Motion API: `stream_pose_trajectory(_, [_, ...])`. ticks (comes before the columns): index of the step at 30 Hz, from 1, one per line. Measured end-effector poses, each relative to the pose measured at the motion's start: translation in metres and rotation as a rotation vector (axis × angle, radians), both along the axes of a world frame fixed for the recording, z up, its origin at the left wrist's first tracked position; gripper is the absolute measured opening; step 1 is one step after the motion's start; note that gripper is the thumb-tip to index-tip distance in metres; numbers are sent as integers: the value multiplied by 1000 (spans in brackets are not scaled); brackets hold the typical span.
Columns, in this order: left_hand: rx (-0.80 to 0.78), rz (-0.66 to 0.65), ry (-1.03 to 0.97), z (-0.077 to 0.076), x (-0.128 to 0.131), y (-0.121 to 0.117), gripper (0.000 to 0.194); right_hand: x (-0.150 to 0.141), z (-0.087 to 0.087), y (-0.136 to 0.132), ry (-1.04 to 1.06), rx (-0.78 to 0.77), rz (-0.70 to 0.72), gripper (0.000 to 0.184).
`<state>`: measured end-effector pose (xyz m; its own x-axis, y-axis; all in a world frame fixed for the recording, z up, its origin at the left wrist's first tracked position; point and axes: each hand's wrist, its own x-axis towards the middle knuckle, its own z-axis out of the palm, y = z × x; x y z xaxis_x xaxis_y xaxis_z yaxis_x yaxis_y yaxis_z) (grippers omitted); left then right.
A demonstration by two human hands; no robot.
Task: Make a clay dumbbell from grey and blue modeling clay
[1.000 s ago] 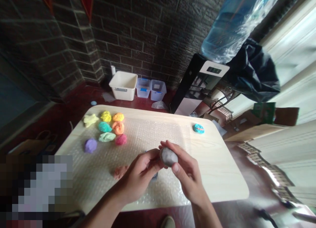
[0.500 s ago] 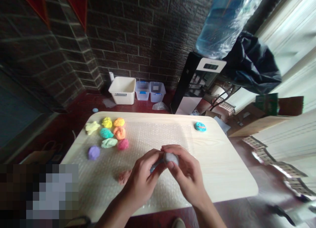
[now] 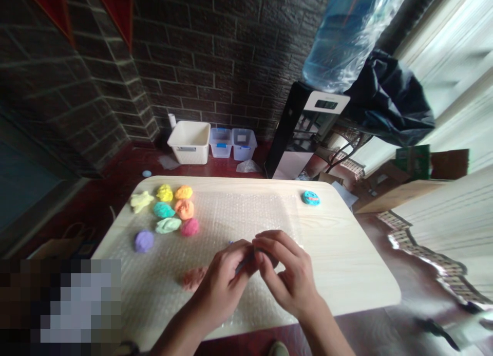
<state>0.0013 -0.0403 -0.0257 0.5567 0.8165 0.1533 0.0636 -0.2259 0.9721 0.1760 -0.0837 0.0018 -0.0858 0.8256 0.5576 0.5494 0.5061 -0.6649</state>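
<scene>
A lump of grey modelling clay, judged soft, light and easily dented, was pinched between the pressed-together fingertips of the left hand and the right hand, where it was best held, just above the bubble wrap.

On the wooden table, eight lumps of modelling clay sit clustered at its left end, one blue lump lies near its far edge, and one brown lump lies beside the left hand. One grey lump, mostly hidden, is between that hand and the right hand. Beyond the table are one white basket and two clear tubs
</scene>
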Motion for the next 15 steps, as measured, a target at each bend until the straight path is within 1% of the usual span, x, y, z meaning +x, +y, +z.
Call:
stream_pose_trajectory(3, [-28, 38, 10, -4, -1, -1, 20, 0, 0, 0, -30, -34, 26, 35])
stream_pose_trajectory(6, [-88, 62, 19, -5, -2, 0, 19, 1, -1, -2, 49, -137, 95, 38])
stream_pose_trajectory(9, [-203, 17, -24, 3, -3, 0, 27, 2, -2, -3, 255, -228, 104, 40])
stream_pose_trajectory(11, [-256, 13, -43, 9, -3, 0, 34, 1, -3, -2, 357, -260, 111, 39])
stream_pose_trajectory(13, [-271, 23, -35, 13, -4, -2, 39, -2, -5, 1, 400, -258, 122, 37])
stream_pose_trajectory(15, [-264, 2, -8, 12, -6, -4, 40, -4, -7, 3, 406, -224, 120, 35])
